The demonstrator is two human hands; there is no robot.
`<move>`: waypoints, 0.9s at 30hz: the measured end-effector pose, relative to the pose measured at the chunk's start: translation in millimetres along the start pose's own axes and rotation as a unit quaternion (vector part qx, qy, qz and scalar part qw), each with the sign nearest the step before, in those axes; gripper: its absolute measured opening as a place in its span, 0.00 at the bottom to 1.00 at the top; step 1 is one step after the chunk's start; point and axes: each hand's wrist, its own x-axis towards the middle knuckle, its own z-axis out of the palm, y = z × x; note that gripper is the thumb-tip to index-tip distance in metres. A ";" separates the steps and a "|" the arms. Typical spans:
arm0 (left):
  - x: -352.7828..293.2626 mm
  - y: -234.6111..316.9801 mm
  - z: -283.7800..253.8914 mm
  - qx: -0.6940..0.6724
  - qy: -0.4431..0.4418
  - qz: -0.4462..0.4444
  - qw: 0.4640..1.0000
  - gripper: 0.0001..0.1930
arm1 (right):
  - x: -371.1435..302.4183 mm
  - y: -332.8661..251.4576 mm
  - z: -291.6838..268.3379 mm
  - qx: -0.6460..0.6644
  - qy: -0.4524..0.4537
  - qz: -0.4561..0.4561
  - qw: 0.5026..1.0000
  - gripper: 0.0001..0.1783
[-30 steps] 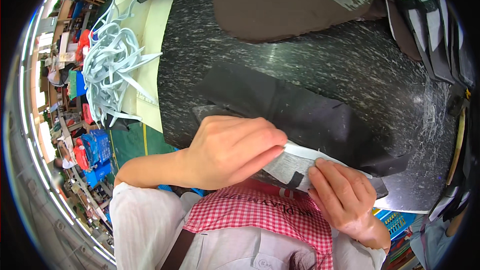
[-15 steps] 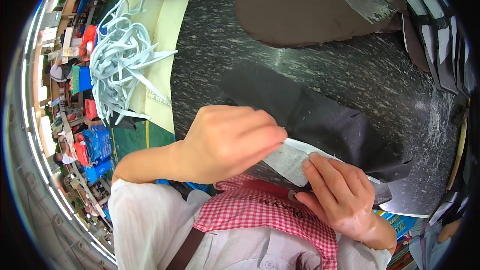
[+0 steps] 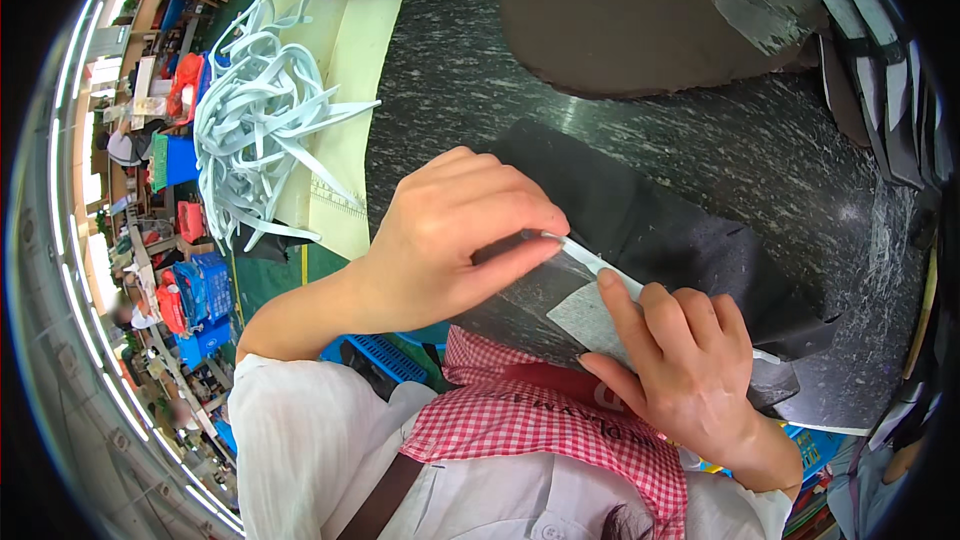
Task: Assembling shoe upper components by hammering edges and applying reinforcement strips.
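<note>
A black sheet of thin, leather-like material (image 3: 660, 230) lies slantwise on the table in front of me, with a narrow white strip (image 3: 590, 258) along its near edge. My left hand (image 3: 440, 240) is closed in a pinch on the strip's left end, thumb below and fingertips above. Farther along the same edge rests my right hand (image 3: 695, 355), its index fingertip pressing on the strip, thumb held apart and the other fingers lying over the edge. Beneath that hand a light grey piece (image 3: 578, 318) shows in part; the rest of it is hidden.
Dark speckled tabletop (image 3: 450, 70) spreads around the work. To the left a heap of pale strips (image 3: 265, 130) lies on a cream board (image 3: 375, 50). A brown sheet (image 3: 620, 20) covers the far side. Long black-and-grey pieces (image 3: 890, 90) hang or stack at the right.
My left hand's thumb and fingers have drawn apart from a tighter pinch, showing the strip's end. My right index finger has stretched out along the strip. The view has shifted slightly.
</note>
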 end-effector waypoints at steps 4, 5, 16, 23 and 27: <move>-11.5 -15.9 8.1 0.003 0.020 0.021 1.000 0.10 | 2.3 -2.7 -2.1 -0.011 -0.022 0.005 1.000 0.34; -14.1 -16.6 10.7 0.021 0.012 0.025 0.999 0.10 | 4.3 -3.6 -2.5 -0.015 -0.030 0.021 0.999 0.35; 5.0 3.5 -31.1 0.326 0.058 0.126 0.935 0.09 | 2.2 -8.2 -9.7 0.019 -0.062 0.031 0.997 0.38; -85.7 25.9 4.8 -0.084 -0.394 0.212 0.890 0.18 | -45.9 -13.6 -9.4 0.068 0.052 0.079 0.993 0.40; -50.6 38.7 55.5 0.031 0.005 0.153 0.988 0.20 | -54.9 -11.4 2.2 0.071 0.158 0.040 0.984 0.29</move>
